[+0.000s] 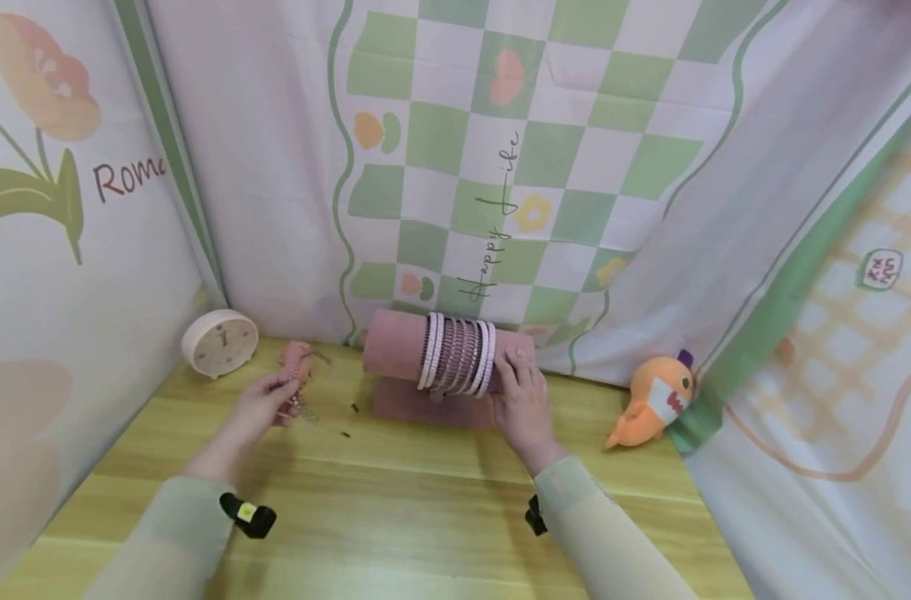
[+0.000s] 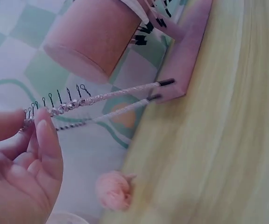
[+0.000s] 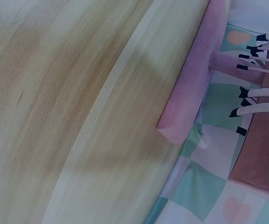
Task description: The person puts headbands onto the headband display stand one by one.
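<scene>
My left hand (image 1: 263, 402) pinches a thin headband (image 2: 120, 91) between thumb and fingers. The band is wrapped in pale sparkly material, with small wire loops along one edge and black tips on its two ends. To its right stands a pink plush headband stand (image 1: 397, 343), a horizontal roll on a flat base. Several white headbands (image 1: 488, 358) and beaded headbands (image 1: 458, 354) are looped over the roll, their dark tips hanging below. My right hand (image 1: 526, 400) grips the right end of the roll. Its fingers lie over the top; the thumb is not clearly visible.
A pink ruffled piece (image 2: 114, 191) lies on the wooden table (image 1: 395, 508), behind my left hand. At the back left corner stands a white round clock (image 1: 221, 343). An orange plush toy (image 1: 653, 396) is at the right. Printed curtains (image 1: 275, 167) close off the back and sides.
</scene>
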Available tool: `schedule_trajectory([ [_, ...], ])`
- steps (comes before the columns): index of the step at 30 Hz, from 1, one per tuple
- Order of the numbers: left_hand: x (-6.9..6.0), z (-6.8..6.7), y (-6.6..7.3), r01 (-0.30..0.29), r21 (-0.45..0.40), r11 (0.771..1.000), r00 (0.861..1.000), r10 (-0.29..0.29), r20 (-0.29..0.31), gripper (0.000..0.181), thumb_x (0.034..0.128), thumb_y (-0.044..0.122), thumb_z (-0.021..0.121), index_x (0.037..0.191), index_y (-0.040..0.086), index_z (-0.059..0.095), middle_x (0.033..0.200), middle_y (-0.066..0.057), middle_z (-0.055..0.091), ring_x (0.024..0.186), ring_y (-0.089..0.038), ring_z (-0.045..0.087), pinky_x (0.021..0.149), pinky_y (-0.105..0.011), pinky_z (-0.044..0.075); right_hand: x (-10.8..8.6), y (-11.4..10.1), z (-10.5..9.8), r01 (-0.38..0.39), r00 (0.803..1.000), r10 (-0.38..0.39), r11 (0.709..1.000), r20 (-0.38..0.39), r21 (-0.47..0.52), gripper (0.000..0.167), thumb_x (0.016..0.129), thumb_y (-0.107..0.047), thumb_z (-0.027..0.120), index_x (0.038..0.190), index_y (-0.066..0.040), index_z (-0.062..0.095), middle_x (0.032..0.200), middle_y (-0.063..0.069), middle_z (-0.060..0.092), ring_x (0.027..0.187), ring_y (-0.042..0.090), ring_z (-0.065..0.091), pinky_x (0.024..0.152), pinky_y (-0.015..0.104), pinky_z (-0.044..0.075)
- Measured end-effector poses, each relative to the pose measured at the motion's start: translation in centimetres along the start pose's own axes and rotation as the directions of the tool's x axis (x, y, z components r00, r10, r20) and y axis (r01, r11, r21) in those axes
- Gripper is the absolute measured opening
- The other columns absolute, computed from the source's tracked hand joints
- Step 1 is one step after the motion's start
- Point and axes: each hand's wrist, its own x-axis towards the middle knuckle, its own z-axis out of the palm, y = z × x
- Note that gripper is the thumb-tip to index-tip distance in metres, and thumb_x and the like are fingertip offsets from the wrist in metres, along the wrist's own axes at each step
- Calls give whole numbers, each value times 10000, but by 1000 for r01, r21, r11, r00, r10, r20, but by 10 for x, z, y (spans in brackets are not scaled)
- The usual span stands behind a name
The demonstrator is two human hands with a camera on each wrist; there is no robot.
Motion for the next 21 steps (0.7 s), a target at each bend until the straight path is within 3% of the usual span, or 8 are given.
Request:
schedule_trajectory([
  [3,8,5,12,-13,47,999,999,15,-41,382,1034,181,504,1300,-93,480,998,-87,615,769,-107,602,675,-287,550,0,0,0,-4,1000,4,1000,5,5,689,753,-41,792,1380,-54,504,1414,185,442,1336,390,370,1062,586,323],
  [6,18,13,23,-66,122,990,995,74,-63,333,1022,165,524,1252,-75,519,1059,-145,595,819,-151,613,686,-289,556,0,-1,-1,0,1000,0,1000,-4,9,683,758,-51,789,1380,-59,506,1408,189,449,1331,396,377,1063,585,321],
  [11,38,32,41,-159,225,961,982,178,-69,258,997,108,561,1145,-102,585,1020,-200,603,780,-193,624,636,-289,560,0,-1,-1,4,1000,-4,1000,-17,17,683,760,-50,787,1383,-61,507,1401,196,458,1322,404,387,1061,584,321],
  [13,44,41,48,-184,272,945,976,208,-65,262,987,113,584,1141,-96,615,996,-195,632,766,-207,634,640,-328,563,1,-1,-1,9,1000,-8,1000,-22,17,691,753,-38,793,1382,-58,509,1399,199,462,1319,407,390,1056,588,326],
  [15,47,49,54,-193,371,908,968,238,-80,264,973,164,620,1134,-41,666,962,-152,680,801,-206,638,811,-337,501,1,0,-1,16,999,-15,1000,-30,14,695,745,-38,798,1378,-55,513,1394,202,468,1312,412,397,1045,596,337],
  [18,50,60,59,-209,446,871,962,264,-66,279,957,193,650,1158,2,685,966,-106,710,878,-233,658,912,-426,460,0,0,0,27,999,-27,1000,-39,8,692,741,-44,800,1373,-54,519,1387,204,474,1302,418,408,1033,601,350],
  [20,51,67,60,-229,470,852,956,288,-55,272,950,182,660,1158,8,682,996,-110,707,926,-250,649,940,-425,446,0,0,0,29,999,-29,1000,-38,3,689,745,-54,796,1375,-57,518,1387,199,471,1296,418,412,1030,601,354],
  [21,52,70,61,-244,462,853,954,296,-42,269,947,160,661,1161,-5,670,1019,-123,698,937,-266,646,876,-413,503,-1,1,0,29,999,-29,1000,-37,-2,688,746,-60,794,1376,-60,516,1388,196,469,1295,417,413,1032,600,354],
])
